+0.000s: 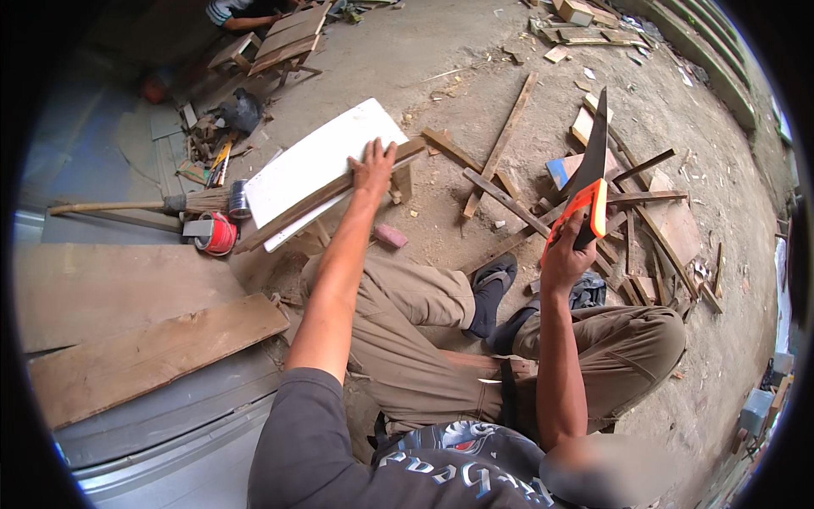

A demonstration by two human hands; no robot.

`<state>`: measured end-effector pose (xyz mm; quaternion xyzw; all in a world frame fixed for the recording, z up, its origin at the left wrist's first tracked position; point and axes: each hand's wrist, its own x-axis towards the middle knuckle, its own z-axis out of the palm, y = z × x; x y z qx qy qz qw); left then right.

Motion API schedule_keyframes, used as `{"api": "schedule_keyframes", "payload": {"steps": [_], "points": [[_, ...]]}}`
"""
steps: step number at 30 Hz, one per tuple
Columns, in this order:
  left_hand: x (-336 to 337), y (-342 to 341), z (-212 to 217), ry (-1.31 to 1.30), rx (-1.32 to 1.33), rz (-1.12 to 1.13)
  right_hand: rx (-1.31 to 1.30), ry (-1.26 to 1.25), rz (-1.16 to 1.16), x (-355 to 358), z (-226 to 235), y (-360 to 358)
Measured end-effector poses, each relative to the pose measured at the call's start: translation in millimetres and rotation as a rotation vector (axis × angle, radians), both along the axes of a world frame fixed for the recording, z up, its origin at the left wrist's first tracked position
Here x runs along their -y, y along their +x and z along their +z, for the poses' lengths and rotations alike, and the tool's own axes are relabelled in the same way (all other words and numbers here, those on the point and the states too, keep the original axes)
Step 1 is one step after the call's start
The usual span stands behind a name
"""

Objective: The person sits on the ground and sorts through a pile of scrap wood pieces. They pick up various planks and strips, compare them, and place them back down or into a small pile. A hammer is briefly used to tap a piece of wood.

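Observation:
My right hand (566,261) is closed round the orange and black handle of a hand saw (591,157), raised in front of me with its blade pointing up and away. My left hand (373,167) lies with fingers stretched over a brown wooden strip (297,204) and the face of a white board (322,148). The strip runs along the board's near edge, and the board rests on a low wooden support (402,182). The saw's blade is well apart from both the board and the strip.
Loose wooden slats (502,144) and offcuts litter the ground ahead and to the right. Left stand a broom (127,206), a red roll (218,235), a can (239,199) and wide planks (161,356). A pink block (391,236) lies near my leg. Another person's arm (250,23) shows far left.

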<state>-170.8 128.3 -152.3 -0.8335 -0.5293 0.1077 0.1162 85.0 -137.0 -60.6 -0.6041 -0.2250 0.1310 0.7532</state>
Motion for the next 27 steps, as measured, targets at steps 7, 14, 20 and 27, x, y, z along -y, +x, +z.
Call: {"api": "schedule_keyframes", "payload": {"steps": [7,14,20,27], "points": [[58,38,-13,0.021,0.097,-0.100,0.008,-0.018,0.077,-5,-5,-6],[121,89,-19,0.063,0.257,-0.372,0.068,-0.011,0.082,4,-10,-1],[152,88,-26,0.106,0.308,-0.418,0.249,-0.141,0.117,11,-9,-1],[178,72,-19,-0.015,0.309,-0.430,0.170,-0.213,0.159,16,-19,26]]}}
